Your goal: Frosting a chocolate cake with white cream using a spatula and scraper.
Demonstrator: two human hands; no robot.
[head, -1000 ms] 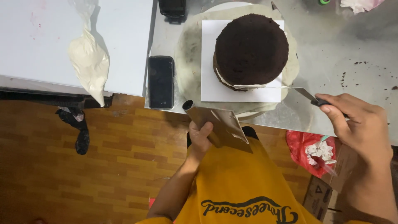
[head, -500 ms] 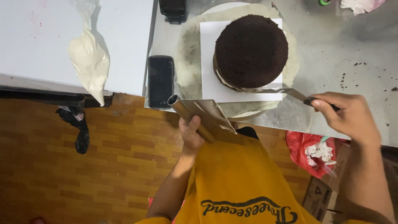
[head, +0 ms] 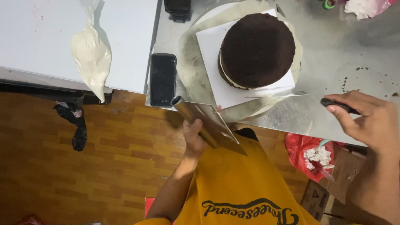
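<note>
A round dark chocolate cake [head: 257, 49] with a white cream layer sits on a white square board [head: 237, 91], on a round turntable [head: 192, 62] on a steel table [head: 354, 54]. My left hand [head: 195, 135] grips a metal bench scraper [head: 208, 124] just off the table's near edge, below the cake. My right hand [head: 366, 121] holds the black handle of a long palette knife [head: 287, 95], whose blade lies flat by the board's near edge.
A black phone [head: 163, 79] lies left of the turntable. A filled white piping bag [head: 91, 54] rests on a white table at left. Another dark device [head: 178, 7] sits at the top. A red bag [head: 310, 152] and a black cloth [head: 75, 121] lie on the wooden floor.
My left hand has raised the scraper up to the table's near edge. My right hand has drawn the palette knife to the right, out from under the cake's side.
</note>
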